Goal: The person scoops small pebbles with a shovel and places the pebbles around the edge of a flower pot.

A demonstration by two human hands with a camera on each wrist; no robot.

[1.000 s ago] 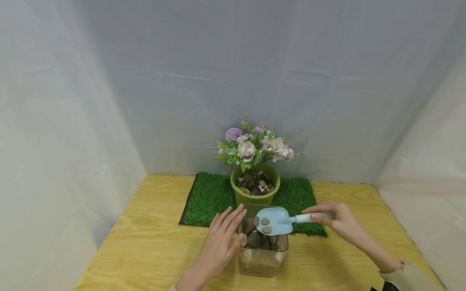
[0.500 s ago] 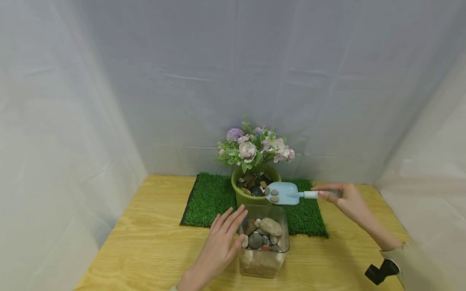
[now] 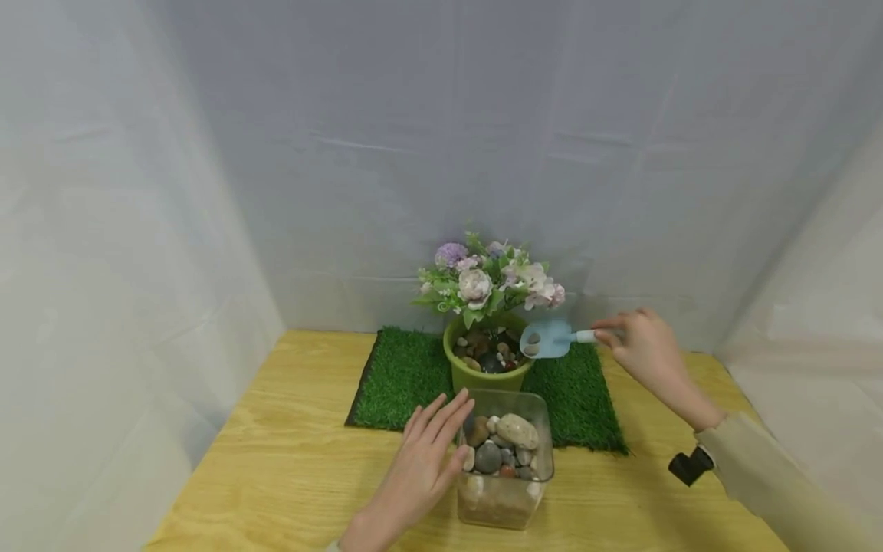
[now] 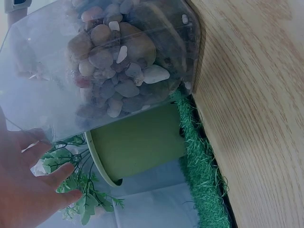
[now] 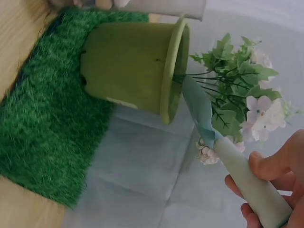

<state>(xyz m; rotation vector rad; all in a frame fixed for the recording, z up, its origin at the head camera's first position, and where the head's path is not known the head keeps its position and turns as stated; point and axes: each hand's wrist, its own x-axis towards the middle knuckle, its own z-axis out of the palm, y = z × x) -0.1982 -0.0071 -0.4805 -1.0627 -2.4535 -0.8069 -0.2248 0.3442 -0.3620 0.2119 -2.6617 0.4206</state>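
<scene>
My right hand (image 3: 645, 349) grips the pale handle of a light blue trowel (image 3: 548, 339). A few pebbles (image 3: 533, 346) lie on its blade, whose tip is over the right rim of a green flowerpot (image 5: 128, 66). Stones cover the inside of the pot, and artificial flowers (image 3: 476, 285) in white, pink and purple rise from it. My left hand (image 3: 421, 468) rests with straight fingers at the left side of a clear plastic container (image 3: 507, 498). Stones of several sizes (image 4: 114, 61) fill its lower part.
Under the pot lies a green artificial grass mat (image 3: 400, 376) on a wooden table (image 3: 276, 445). Pale cloth (image 3: 441, 153) hangs behind the table and along both sides. The clear container stands close in front of the pot.
My right hand has lifted the trowel with its pebbles away from above the clear container, back and rightward to the pot's rim. My left hand has stayed beside the container.
</scene>
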